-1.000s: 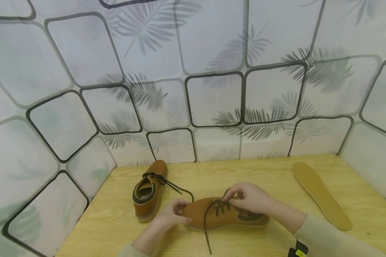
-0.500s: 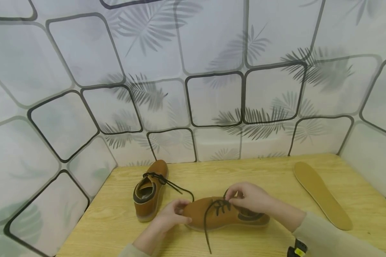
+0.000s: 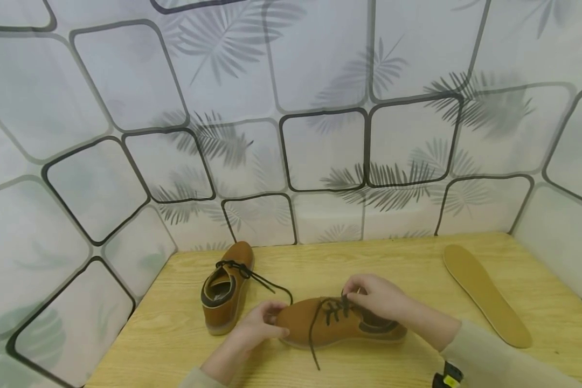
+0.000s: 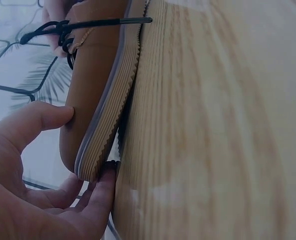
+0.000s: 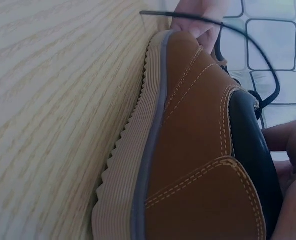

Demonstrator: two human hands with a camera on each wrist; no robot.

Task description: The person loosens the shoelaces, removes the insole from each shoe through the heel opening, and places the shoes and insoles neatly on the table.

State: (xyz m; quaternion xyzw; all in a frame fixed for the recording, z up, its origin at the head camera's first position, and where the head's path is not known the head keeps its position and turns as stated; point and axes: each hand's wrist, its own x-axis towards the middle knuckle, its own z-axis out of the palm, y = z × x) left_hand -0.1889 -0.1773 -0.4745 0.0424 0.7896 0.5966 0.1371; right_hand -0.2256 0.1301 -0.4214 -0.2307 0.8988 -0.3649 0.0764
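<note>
A brown lace-up shoe (image 3: 300, 320) lies sideways on the table, toe to the left. My left hand (image 3: 259, 326) grips its toe; in the left wrist view the thumb presses the upper and the other fingers reach around the front, by the sole (image 4: 105, 125). Just ahead of the dark-collared opening, my right hand (image 3: 378, 295) pinches the black shoelace (image 3: 344, 304) at the top of the lacing. The lace's loose end (image 3: 312, 342) hangs over the near side of the shoe. In the right wrist view the collar (image 5: 250, 145) partly hides the right fingers.
A second brown shoe (image 3: 235, 310) stands at the left with its black lace tied, one lace end trailing toward the first shoe. A tan insole (image 3: 485, 296) lies at the right on the wooden table (image 3: 359, 264). Patterned walls (image 3: 325, 151) enclose the back and sides.
The right fingers have shifted slightly at the lacing. The lace's hanging end has drawn up a little toward the shoe. The left hand and the shoe have stayed in place.
</note>
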